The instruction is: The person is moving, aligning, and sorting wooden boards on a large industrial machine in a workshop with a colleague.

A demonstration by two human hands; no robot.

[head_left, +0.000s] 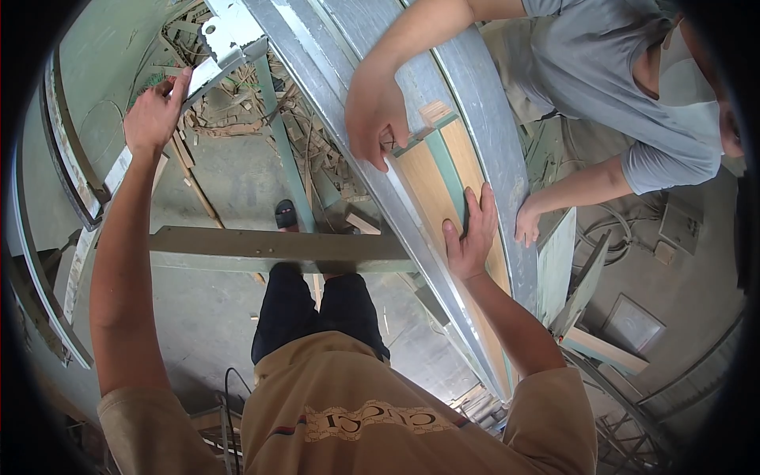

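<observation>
My left hand is at the upper left, its fingers curled over a pale metal bar joined to the machine. My right hand lies with fingers spread on a wooden board that has a green stripe along it. Under the board is a long grey metal machine table. A co-worker's hand bends down at the board's far end, where a small wood block sits; what its fingers touch is partly hidden. The co-worker's other hand rests on the table's right edge.
A brown beam crosses in front of my legs. Wood offcuts are heaped on the floor beyond it. The co-worker in a grey shirt leans in from the right. Coiled hose and a framed panel lie behind.
</observation>
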